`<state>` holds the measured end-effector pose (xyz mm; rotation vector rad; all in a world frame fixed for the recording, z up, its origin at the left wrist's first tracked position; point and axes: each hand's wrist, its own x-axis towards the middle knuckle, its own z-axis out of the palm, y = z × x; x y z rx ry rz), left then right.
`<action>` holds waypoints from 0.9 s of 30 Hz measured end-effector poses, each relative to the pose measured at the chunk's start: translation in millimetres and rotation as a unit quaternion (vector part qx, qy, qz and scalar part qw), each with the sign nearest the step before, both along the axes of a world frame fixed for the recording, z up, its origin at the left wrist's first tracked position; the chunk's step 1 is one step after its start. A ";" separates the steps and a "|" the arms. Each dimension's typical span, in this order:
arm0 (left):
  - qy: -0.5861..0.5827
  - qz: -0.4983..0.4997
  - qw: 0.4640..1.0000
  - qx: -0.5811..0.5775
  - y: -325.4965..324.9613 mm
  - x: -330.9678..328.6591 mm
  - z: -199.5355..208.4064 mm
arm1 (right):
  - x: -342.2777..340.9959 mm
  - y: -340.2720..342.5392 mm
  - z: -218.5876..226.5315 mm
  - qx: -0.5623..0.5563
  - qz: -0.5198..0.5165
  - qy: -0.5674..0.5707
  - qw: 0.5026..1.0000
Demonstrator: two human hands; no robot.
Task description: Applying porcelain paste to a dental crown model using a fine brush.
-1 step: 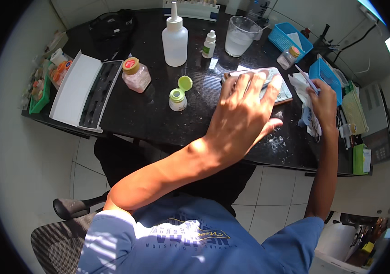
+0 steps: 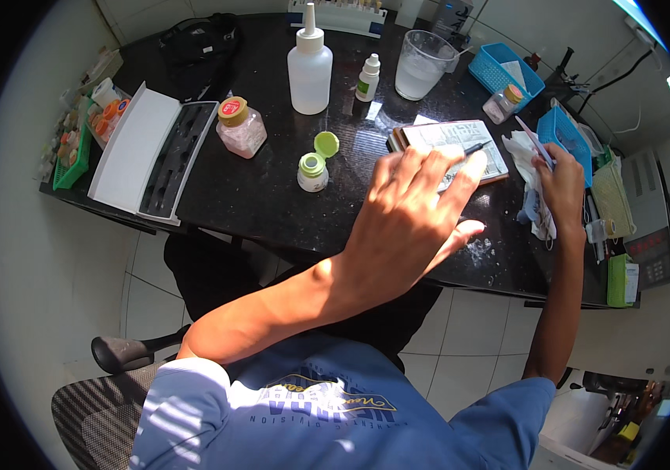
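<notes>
My left hand (image 2: pixel 409 223) reaches across the middle of the desk, palm down, fingers loosely bent and apart, thumb out to the side. Its fingertips are at the near edge of a stacked pad (image 2: pixel 460 141) with a pale printed top. A short dark pointed piece (image 2: pixel 476 147) shows over the pad by my fingertips; whether it touches them is unclear. At the right, my right hand (image 2: pixel 562 184) is closed on a slim pale lilac tool (image 2: pixel 535 139), slanting up and left above crumpled white tissue (image 2: pixel 525 168). A small jar with a raised green lid (image 2: pixel 313 171) stands left of my left hand.
Behind stand a squeeze bottle (image 2: pixel 310 78), a dropper bottle (image 2: pixel 367 78) and a glass cup of cloudy liquid (image 2: pixel 420 70). A pink-filled jar (image 2: pixel 241 129) and an open white case (image 2: pixel 135 149) are at left. Blue baskets (image 2: pixel 566 141) and a small jar (image 2: pixel 499 106) sit at right.
My left hand has drawn back toward me off the pad, uncovering more of its top and the dark piece. My right hand keeps its grip on the tool. The whole view shifts slightly.
</notes>
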<state>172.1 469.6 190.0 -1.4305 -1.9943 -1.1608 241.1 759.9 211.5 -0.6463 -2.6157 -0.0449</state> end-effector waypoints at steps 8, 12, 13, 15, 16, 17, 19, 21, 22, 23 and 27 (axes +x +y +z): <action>-0.119 0.228 0.966 0.040 -95.0 -23.1 -35.6 | 10.7 -23.7 20.5 -0.014 0.002 0.037 0.999; -0.156 0.201 0.967 0.007 -87.4 -33.4 -30.0 | 32.7 -55.6 31.9 -0.127 0.029 0.128 0.983; -0.174 0.186 0.967 0.016 -85.1 -37.2 -30.2 | 40.7 -73.7 37.1 -0.202 0.037 0.141 0.968; -0.229 0.169 0.958 0.039 -91.7 -37.0 -26.8 | 38.1 -103.6 23.7 -0.278 0.102 0.106 0.949; -0.229 0.157 0.960 0.042 -92.3 -36.7 -25.5 | 31.3 -121.2 19.9 -0.219 0.181 0.086 0.955; -0.228 0.150 0.961 0.045 -96.5 -36.5 -24.3 | 22.3 -128.3 16.7 -0.142 0.237 0.050 0.960; -0.235 0.130 0.962 0.058 -102.3 -39.6 -27.0 | 9.0 -135.9 8.0 -0.117 0.238 0.023 0.964; -0.299 0.097 0.945 0.092 -105.2 -38.9 -20.4 | -1.0 -130.3 4.6 -0.115 0.241 0.003 0.964; -0.312 0.087 0.941 0.096 -108.6 -38.7 -20.5 | -1.7 -128.0 3.6 -0.111 0.237 0.004 0.965; -0.355 0.097 0.926 0.085 -112.1 -34.4 -16.3 | -4.4 -124.8 0.6 -0.121 0.243 0.002 0.962; -0.380 0.075 0.916 0.105 -118.9 -32.7 -19.9 | -18.2 -119.0 6.5 -0.116 0.269 -0.004 0.956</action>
